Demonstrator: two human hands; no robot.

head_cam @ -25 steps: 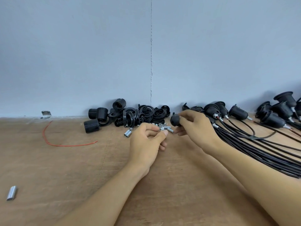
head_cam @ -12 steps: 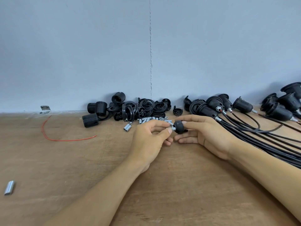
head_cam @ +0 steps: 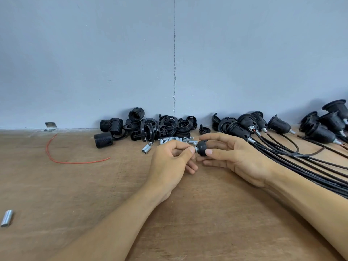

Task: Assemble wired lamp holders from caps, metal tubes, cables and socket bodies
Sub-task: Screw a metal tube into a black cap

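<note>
Right hand [head_cam: 235, 157] carried cap [head_cam: 202, 146] to left hand [head_cam: 169, 162] tube [head_cam: 195, 149]; spare tubes [head_cam: 169, 139] behind.

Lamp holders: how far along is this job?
Done: several wired holders lie at right, cables trailing. In hand: the right hand holds a black cap while the left hand pinches a metal tube against it. To do: a pile of loose black parts and spare tubes lies beyond the hands.

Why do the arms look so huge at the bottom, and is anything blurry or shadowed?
Head view: the wide-angle lens stretches the forearms toward the lower corners; soft, even light, no glare on the table; dim shadows on the wall behind the lamp holders; the small metal tubes look slightly soft.
</note>
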